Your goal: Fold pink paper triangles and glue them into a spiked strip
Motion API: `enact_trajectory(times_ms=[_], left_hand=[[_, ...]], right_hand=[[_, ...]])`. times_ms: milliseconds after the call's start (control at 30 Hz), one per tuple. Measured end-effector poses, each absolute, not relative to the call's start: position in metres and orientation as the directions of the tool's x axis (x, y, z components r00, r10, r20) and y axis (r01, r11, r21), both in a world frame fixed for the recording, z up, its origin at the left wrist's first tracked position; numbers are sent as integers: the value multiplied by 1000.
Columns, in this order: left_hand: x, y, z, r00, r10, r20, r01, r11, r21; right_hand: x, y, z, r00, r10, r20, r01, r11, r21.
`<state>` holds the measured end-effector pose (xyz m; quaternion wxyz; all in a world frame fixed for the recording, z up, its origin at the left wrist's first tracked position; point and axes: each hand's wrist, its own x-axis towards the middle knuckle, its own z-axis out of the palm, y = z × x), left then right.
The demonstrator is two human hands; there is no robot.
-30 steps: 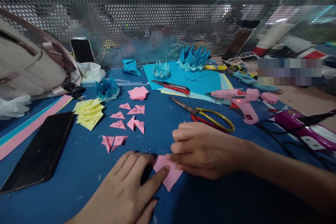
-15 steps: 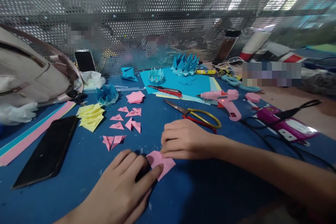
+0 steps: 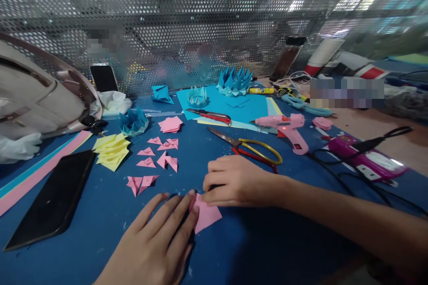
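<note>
On the blue tabletop [image 3: 254,249] lies a small square of pink paper [image 3: 207,219], partly covered by both hands. My left hand [image 3: 157,231] rests over its left edge, fingers stretched out and the tips touching the sheet. The fingers of my right hand [image 3: 234,182] are curled together at the paper's upper edge, closed on it; their tips are hidden. Just beyond my left hand are several folded pink paper triangles [image 3: 146,162]. Scissors [image 3: 247,148] with yellow and red handles lie beyond my right hand.
A black phone [image 3: 53,200], yellow papers [image 3: 112,149] and paper strips [image 3: 43,169] lie left. Blue paper lotuses [image 3: 235,81] and a red cutter [image 3: 214,116] sit at the back. Right are a pink glue gun [image 3: 284,122] and a purple power strip [image 3: 364,158] with black cables.
My left hand has gone from bent fingers to stretched ones along the paper's left edge. The pink paper now looks flatter. My right hand stays at its upper edge.
</note>
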<state>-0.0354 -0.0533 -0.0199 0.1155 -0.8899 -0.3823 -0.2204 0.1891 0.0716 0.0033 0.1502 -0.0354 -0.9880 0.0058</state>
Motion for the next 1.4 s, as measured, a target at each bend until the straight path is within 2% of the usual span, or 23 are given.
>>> enact_trajectory(times_ms=[100,267,333,433,633,667,767,967,1167,1400], left_hand=[[-36,-54,-21,588,622,517,738,-674,-28],[-35,-53,-22,681,573,456,690,-711,-138],[-35,-52,-22,631,554,544,708,-697,-112],[-35,-50,-21,632,581,513,703,-708,-65],[-39,-48,-18,706,561,431,652,-754,-87],[-39,-48,-18,654,591,473,684,-729,-35],[-38,-48,-21,640,596,486,679,-734,6],[-39,-48,-19,681,585,440,662,-748,-31],[-41,-46,-17,731,542,415,635,-763,-123],[-42,-49,-16,717,562,413,653,-748,-115]], right_hand=[[188,71,3,-951,79,298,86,996,12],[187,72,4,-957,80,280,82,997,-4],[188,72,4,-958,91,272,90,996,-14],[188,71,3,-957,113,267,107,994,-37],[189,72,3,-958,116,261,104,993,-59],[189,72,3,-959,113,261,101,993,-61],[189,73,3,-957,110,269,95,993,-67],[189,72,3,-956,112,270,101,993,-56],[189,72,1,-955,116,274,106,993,-52],[189,71,-1,-945,141,295,132,990,-50]])
